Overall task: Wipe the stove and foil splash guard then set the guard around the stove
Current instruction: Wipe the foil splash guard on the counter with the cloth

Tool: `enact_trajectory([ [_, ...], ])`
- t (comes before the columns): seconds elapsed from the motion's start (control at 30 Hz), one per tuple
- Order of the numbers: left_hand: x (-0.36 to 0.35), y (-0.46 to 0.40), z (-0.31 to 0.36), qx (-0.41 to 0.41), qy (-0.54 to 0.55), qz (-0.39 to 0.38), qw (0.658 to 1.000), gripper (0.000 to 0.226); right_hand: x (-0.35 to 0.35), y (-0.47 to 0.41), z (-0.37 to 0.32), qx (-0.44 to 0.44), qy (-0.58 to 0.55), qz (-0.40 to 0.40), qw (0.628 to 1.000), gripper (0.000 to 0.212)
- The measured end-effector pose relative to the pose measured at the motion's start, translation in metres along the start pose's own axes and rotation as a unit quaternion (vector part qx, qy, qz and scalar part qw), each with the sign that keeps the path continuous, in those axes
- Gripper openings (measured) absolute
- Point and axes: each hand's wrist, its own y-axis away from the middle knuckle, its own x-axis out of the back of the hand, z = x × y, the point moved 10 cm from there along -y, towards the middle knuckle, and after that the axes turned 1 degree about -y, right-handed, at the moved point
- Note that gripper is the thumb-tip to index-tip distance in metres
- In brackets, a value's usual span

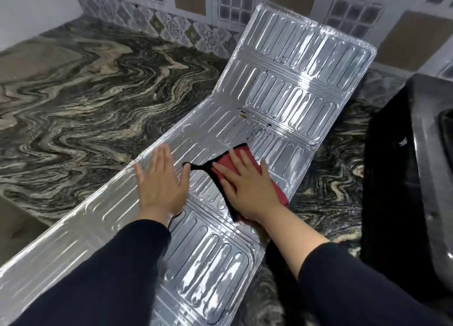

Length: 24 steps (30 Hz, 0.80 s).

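Hands flat, fingers spread: left hand (160, 182) on foil splash guard (289, 85), right hand (247, 187) on red cloth (245, 154).

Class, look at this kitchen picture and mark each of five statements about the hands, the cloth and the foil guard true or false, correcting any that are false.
1. The right hand presses a red cloth onto the foil splash guard. True.
2. The left hand holds a spray bottle. False: it lies flat and open on the guard, holding nothing.
3. The guard stands upright around the stove. False: it lies stretched across the countertop, only its far panel tilted up against the tiled wall.
4. Dark specks show on the foil beyond the cloth. True.
5. The stove is to the left of the guard. False: it sits at the right edge.
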Motion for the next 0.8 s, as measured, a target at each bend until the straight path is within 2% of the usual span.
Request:
enact_trajectory([
  [0.17, 0.0, -0.002, 0.003, -0.007, -0.029, -0.003, 1.0, 0.083, 0.023, -0.049, 0.089, -0.076, 0.026, 0.002, 0.997, 0.048],
  [0.33, -0.001, -0.005, 0.003, -0.008, -0.035, -0.006, 0.999, 0.083, 0.03, -0.068, 0.108, -0.106, 0.054, 0.013, 0.993, 0.049],
  [0.6, -0.003, 0.018, -0.02, -0.014, -0.063, -0.03, 0.997, 0.083, 0.011, -0.027, 0.045, -0.058, 0.036, 0.004, 0.998, 0.049],
  [0.8, 0.004, 0.039, -0.048, -0.041, -0.04, -0.034, 0.998, 0.073, -0.015, 0.022, -0.061, 0.07, 0.029, -0.014, 0.997, 0.051],
])
